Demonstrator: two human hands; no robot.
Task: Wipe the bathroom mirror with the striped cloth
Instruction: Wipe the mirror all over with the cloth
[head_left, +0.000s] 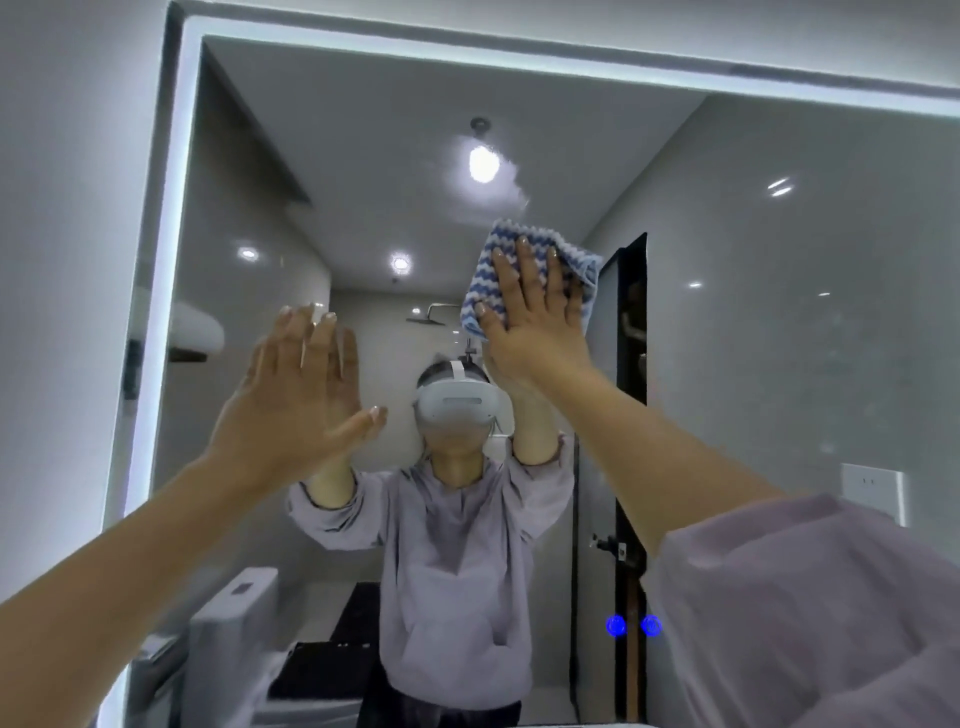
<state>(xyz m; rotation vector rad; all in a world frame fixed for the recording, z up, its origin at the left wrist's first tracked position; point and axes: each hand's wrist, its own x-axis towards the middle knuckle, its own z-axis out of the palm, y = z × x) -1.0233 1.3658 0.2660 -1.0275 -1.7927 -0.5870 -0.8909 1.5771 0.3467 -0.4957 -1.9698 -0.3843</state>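
Blue-striped cloth (483, 283) pressed on mirror (779, 312) by flat right hand (535, 322); left hand (291, 395) spread, empty.

Bathroom: lit mirror (779, 312), toilet (234, 623), shower head (426, 318).

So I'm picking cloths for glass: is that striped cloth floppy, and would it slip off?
Probably floppy: the striped cloth lies folded, one corner bunched beside the right hand. Likely to drop if pressure eases, since only straight fingers pin it to the mirror.
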